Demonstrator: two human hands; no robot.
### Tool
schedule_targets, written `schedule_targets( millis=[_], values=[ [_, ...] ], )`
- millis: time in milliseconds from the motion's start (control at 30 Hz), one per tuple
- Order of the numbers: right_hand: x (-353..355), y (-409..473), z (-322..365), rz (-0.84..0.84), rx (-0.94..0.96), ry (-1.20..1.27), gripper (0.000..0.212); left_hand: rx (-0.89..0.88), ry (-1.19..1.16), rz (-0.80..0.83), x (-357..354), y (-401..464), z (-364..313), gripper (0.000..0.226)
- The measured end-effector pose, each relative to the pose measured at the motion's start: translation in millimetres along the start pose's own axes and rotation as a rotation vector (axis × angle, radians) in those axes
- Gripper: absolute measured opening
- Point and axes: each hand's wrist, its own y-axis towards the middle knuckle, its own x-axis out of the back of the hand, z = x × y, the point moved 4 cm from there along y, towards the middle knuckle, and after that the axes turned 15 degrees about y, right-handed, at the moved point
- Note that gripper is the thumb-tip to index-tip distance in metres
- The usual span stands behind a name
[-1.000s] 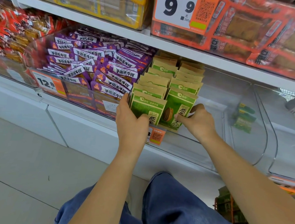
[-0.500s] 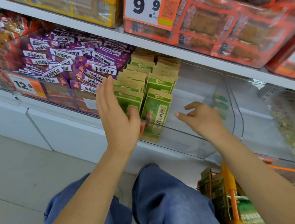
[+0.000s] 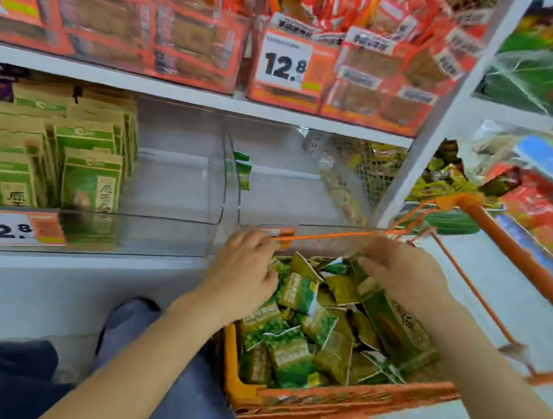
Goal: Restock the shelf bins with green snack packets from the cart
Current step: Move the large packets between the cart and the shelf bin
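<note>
Both hands are lowered over the orange cart (image 3: 332,401): the left hand (image 3: 243,274) is seen with fingers curled at the heap's near-left edge, the right hand (image 3: 402,275) with fingers bent over its far side; whether either grips a packet cannot be told through the blur. Directly beneath them the green snack packets (image 3: 305,336) are piled loosely, long axes pointing every way. Beyond, up and to the left, the partly filled clear bin (image 3: 169,231) is found, nearer the left hand.
</note>
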Motion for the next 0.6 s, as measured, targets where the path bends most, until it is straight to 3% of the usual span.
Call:
schedule_targets(
  millis=[67,167,267,367,600],
  values=[
    [1,2,-23,-0.060,-0.079,-0.109,0.030,0.036,0.044,0.019,-18,-2,0,0.050],
    [4,7,-45,-0.101,-0.135,-0.084,0.038,0.054,0.139,0.067,-33,-8,4,0.050],
    [-12,1,-44,-0.040,-0.070,-0.127,0.035,0.058,0.096,0.042,-33,-9,4,0.045],
    [-22,-14,-36,-0.092,0.029,-0.291,0.040,0.058,0.064,0.035,-33,-9,6,0.044],
    [-21,-44,-54,-0.090,-0.066,-0.407,0.054,0.063,0.076,0.025,-39,-9,9,0.042]
  ],
)
